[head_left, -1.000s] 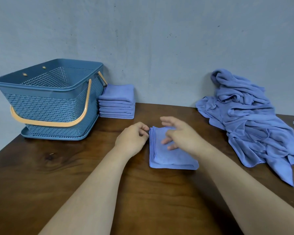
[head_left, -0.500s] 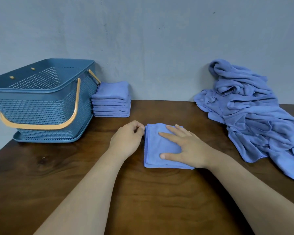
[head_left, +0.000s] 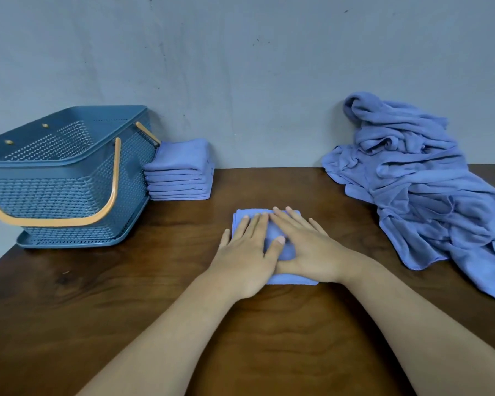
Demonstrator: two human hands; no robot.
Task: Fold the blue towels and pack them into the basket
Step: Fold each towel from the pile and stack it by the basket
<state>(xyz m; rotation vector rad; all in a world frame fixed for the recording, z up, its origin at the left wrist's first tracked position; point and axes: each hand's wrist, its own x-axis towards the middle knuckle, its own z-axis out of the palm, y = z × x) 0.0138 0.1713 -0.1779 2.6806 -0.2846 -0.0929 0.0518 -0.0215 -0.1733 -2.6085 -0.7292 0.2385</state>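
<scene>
At the centre of the frame, pressed a folded blue towel flat against the worktop with both hands. Had the left hand palm down on its left part, fingers straight and close together. Had the right hand spread over its right part, fingers likewise straight, overlapping the left near the thumbs. Gripped nothing, only bore down.

Judged the step as smoothing the final fold of this towel. At the upper left, noted the basket with no towels showing inside, and a stack of folded towels just beside it. At the right, noted a heap of unfolded towels against the wall.

Next, probably needed to lift the square without loosening its layers and set it squarely on the stack or into the basket.
</scene>
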